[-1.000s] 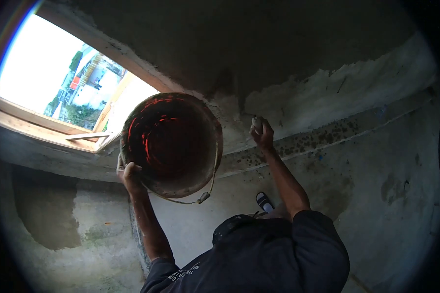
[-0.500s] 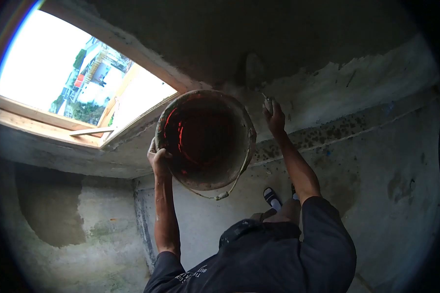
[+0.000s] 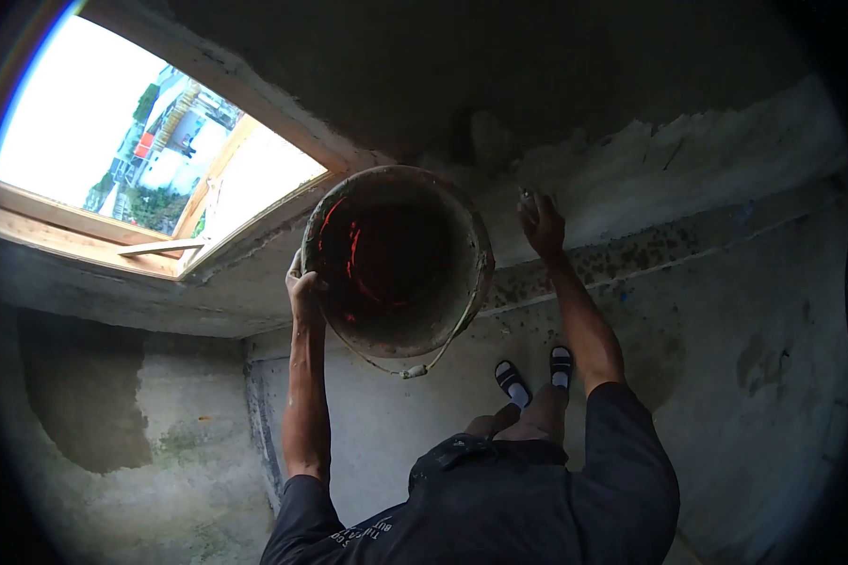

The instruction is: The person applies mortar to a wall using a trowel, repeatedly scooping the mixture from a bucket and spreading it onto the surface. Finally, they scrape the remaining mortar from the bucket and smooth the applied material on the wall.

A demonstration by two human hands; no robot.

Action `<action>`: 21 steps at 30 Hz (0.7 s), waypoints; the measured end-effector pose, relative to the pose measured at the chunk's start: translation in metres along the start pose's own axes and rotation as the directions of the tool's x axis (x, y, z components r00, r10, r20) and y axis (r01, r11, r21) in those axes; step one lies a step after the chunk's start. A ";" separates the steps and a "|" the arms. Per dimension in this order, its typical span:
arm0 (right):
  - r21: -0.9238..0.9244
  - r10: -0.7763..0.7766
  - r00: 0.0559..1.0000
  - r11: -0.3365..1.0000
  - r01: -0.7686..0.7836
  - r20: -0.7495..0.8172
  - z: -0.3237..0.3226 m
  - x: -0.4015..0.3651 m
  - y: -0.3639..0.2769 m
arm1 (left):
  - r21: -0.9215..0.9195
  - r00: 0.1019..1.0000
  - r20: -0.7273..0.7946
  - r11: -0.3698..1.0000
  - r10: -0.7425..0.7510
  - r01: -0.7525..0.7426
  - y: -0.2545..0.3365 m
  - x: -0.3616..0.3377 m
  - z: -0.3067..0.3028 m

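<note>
My left hand (image 3: 305, 284) is closed on the left rim of a large bucket (image 3: 476, 273), holding it up in front of the wall. The bucket's mouth faces me; its inside is dark with red glints. Its wire handle (image 3: 413, 371) hangs loose below the rim. To the right of the bucket, my right hand (image 3: 543, 228) is closed around the grip of a trowel (image 3: 530, 201), apart from the bucket. The trowel's blade is hard to make out against the dim wall.
A wood-framed window opening (image 3: 85, 226) lies at upper left, with buildings outside. Dark wet-looking plaster (image 3: 631, 56) covers the upper wall. A speckled ledge (image 3: 622, 264) runs along the wall's foot. My sandalled feet (image 3: 511, 379) stand on the concrete floor (image 3: 377, 452).
My right hand with the trowel has shifted slightly right and down. The bucket stays in my left hand, nearly in place. Both feet now show more fully as the view shifts.
</note>
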State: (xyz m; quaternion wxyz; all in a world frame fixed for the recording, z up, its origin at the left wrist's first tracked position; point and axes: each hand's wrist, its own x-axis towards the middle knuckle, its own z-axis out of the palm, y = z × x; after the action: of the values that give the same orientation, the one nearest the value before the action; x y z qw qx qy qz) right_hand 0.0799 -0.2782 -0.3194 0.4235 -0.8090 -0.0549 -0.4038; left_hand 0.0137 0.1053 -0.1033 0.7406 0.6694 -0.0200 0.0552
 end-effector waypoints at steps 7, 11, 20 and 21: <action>0.008 -0.064 0.977 0.998 0.063 0.205 0.014 0.013 0.011 | -0.078 0.999 -0.031 0.997 -0.010 0.007 -0.009 0.003 -0.003; 0.095 -0.033 0.958 0.995 0.007 0.284 0.016 0.002 0.004 | -0.064 0.999 -0.039 0.998 -0.014 0.011 -0.008 0.003 0.000; 0.198 0.014 0.994 0.979 -0.036 0.107 -0.006 0.024 0.030 | -0.002 0.998 -0.047 0.999 -0.039 0.039 -0.006 0.001 0.004; 0.217 0.069 0.992 0.972 -0.091 0.110 -0.005 0.030 0.033 | -0.001 0.998 -0.046 0.999 -0.038 0.038 -0.007 0.001 0.004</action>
State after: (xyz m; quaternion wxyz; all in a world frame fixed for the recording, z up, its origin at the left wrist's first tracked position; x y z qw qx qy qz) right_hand 0.1111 -0.3105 -0.3173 0.5237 -0.7778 -0.0884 -0.3361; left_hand 0.0159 0.1009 -0.1095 0.7418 0.6682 0.0100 0.0566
